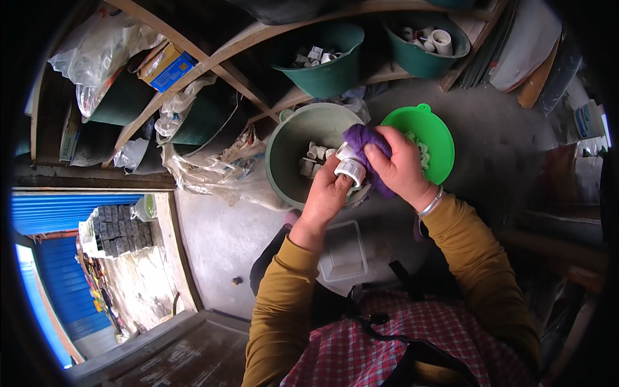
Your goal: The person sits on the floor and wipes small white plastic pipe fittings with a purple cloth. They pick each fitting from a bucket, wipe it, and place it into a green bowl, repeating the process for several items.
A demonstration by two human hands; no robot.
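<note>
My left hand [323,193] grips a white plastic pipe fitting [350,170] with a ribbed collar, one finger at its open end. A bunched purple cloth [363,140] is in my right hand [402,167], pressed against the upper side of the fitting. Both hands are over the near right rim of a grey-green plastic tub [285,145], where several white fittings [316,154] lie at the bottom. Just right of my right hand stands a bright green basin [441,130] with small white fittings [423,154] in it, partly hidden by that hand.
Dark green tubs of fittings [325,72] [425,60] stand on the wooden shelf ahead. A clear plastic container [344,251] lies on the floor between my legs. Crumpled plastic sheeting [222,169] spills out at left, above a doorway [186,251].
</note>
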